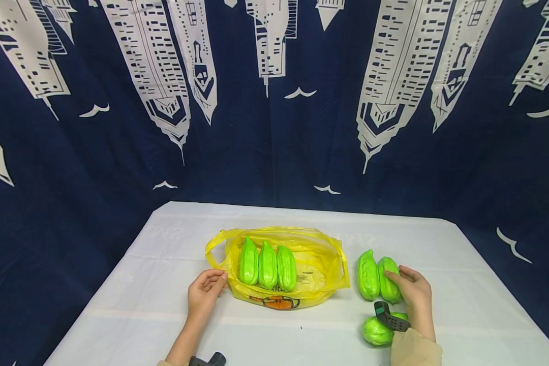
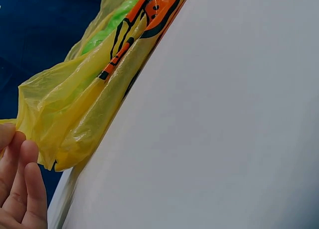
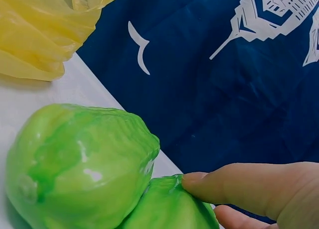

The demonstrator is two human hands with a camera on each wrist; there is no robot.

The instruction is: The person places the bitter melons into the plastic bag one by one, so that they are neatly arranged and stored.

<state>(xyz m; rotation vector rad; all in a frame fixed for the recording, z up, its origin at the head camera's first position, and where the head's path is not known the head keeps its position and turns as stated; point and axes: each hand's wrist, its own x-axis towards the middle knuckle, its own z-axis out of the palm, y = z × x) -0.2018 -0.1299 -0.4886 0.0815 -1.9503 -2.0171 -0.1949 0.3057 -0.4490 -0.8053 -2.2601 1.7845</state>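
Note:
A yellow plastic bag (image 1: 308, 300) lies with its mouth spread wide, three glossy green gourds (image 1: 268, 267) side by side in it. My left hand (image 1: 206, 290) pinches the bag's left edge between thumb and forefinger; the pinched plastic (image 2: 55, 99) shows in the left wrist view. To the right of the bag, two more gourds lie together. My right hand (image 1: 412, 290) grips the right one, a ridged green gourd (image 3: 172, 209), thumb on top and fingers at its far side. Its neighbour (image 3: 82, 164) touches it on the left.
Below the right hand lies more green gourd (image 1: 377, 331), partly hidden by the wrist camera (image 1: 389, 316). A white cloth (image 1: 164, 244) covers the table. Behind its far edge hangs a dark blue curtain (image 1: 274, 152) with white building prints.

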